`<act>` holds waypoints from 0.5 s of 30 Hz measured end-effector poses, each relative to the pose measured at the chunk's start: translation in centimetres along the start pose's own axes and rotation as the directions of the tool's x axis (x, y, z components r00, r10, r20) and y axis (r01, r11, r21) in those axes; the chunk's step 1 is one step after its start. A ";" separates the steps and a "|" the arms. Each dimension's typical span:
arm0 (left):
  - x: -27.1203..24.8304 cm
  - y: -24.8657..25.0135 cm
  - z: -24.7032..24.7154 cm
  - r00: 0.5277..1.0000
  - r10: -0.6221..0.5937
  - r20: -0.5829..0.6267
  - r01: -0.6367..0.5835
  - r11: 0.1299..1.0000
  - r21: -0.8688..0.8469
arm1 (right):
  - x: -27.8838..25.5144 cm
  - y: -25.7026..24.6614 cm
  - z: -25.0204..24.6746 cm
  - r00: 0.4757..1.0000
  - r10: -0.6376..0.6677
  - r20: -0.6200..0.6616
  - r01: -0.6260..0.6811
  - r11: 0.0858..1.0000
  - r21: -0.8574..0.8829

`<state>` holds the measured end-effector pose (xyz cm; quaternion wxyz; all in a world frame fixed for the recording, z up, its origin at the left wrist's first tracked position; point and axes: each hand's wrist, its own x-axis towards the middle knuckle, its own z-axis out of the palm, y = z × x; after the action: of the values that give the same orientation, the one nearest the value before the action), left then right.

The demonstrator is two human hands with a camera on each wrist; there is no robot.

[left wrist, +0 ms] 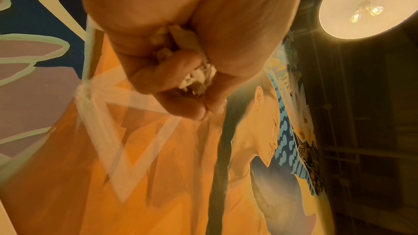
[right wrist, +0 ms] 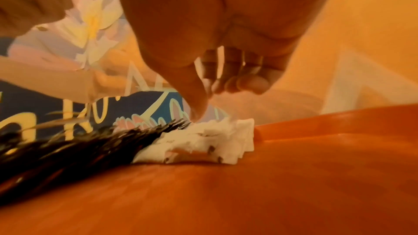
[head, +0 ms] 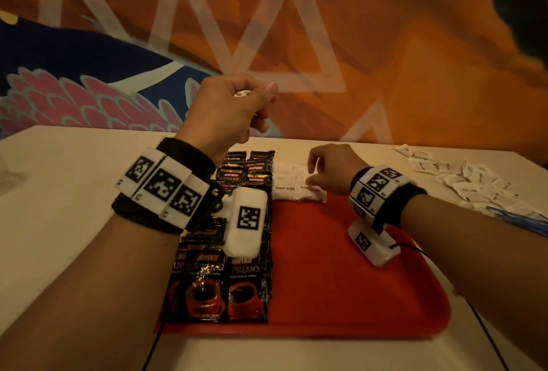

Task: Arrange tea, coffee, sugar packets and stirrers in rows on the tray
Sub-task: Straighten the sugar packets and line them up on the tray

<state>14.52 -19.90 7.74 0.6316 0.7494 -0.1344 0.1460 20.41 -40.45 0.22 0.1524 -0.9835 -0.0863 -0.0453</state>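
Note:
A red tray point(head: 341, 267) lies in front of me. Black Kopiko coffee sachets point(head: 219, 281) fill its left side in overlapping rows. A short row of white brown sugar packets point(head: 292, 184) sits at the tray's far middle, beside the coffee. My left hand point(head: 252, 97) is raised above the tray's far left and grips a bunch of white sugar packets point(head: 243, 93) in its fist; in the left wrist view the crumpled packets point(left wrist: 196, 76) show between the curled fingers. My right hand point(head: 311, 175) hovers over the sugar row point(right wrist: 210, 140), thumb tip touching the top packets, fingers loosely curled.
A loose heap of white sugar packets point(head: 462, 178) lies on the white table point(head: 74, 222) at the far right. Blue stirrers point(head: 522, 219) lie at the right edge, near my right forearm. The tray's right half is bare red plastic point(right wrist: 271, 185). A painted wall stands behind the table.

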 end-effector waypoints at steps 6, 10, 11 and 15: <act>-0.2 0.0 0.2 1.000 -0.002 0.014 0.002 1.000 0.025 | -0.4 -0.8 0.7 0.976 -0.107 0.188 0.122 0.990 -0.070; -0.2 0.1 0.1 1.000 0.001 0.015 -0.001 1.000 0.028 | -0.4 -0.7 0.6 0.979 -0.087 0.184 0.099 0.993 -0.058; -0.2 0.1 0.2 1.000 0.002 0.016 -0.003 1.000 0.027 | -0.4 -0.7 0.7 0.980 -0.084 0.181 0.095 0.994 -0.055; -0.2 0.1 0.2 1.000 0.007 0.021 -0.008 0.999 0.032 | -0.3 -0.5 0.7 0.985 -0.070 0.161 0.078 0.996 -0.042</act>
<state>14.29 -20.11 7.70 0.6177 0.7603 -0.1416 0.1425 20.11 -39.77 -0.36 0.1196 -0.9835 -0.1334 0.0257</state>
